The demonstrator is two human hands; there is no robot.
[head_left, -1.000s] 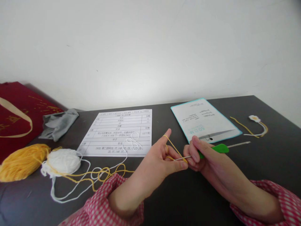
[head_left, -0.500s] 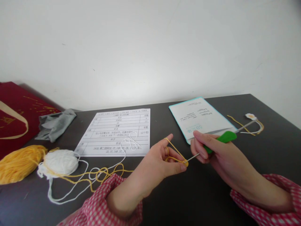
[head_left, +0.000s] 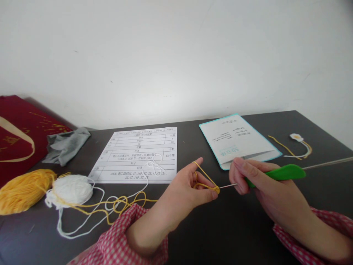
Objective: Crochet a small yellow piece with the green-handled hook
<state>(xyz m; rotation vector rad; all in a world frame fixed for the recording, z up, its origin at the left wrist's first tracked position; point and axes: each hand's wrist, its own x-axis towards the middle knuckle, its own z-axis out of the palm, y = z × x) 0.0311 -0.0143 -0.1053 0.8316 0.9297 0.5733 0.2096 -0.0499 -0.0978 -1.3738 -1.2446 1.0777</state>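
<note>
My left hand point(head_left: 190, 187), in the middle, pinches a small piece of yellow crochet work point(head_left: 216, 189) between thumb and fingertips. Yellow yarn point(head_left: 205, 171) runs taut from the raised index finger down to that piece. Closed round a crochet hook with a green handle point(head_left: 284, 173) is my right hand point(head_left: 259, 180). The hook's thin metal shaft reaches left to the yellow work, where its tip is hidden. From the handle's other end a metal rod extends to the right edge of the view.
At left lie a yellow yarn skein point(head_left: 26, 191), a white yarn ball point(head_left: 71, 190), a grey pouch point(head_left: 66, 147) and a red bag point(head_left: 22, 129). A printed pattern sheet point(head_left: 118, 162), a blue-edged packet point(head_left: 234, 138) and a small white flower point(head_left: 296, 137) rest on the dark table point(head_left: 204, 235).
My right hand has moved slightly right, and the hook's handle has swung from a steep slant to nearly level. My left hand stays in place on the yellow work.
</note>
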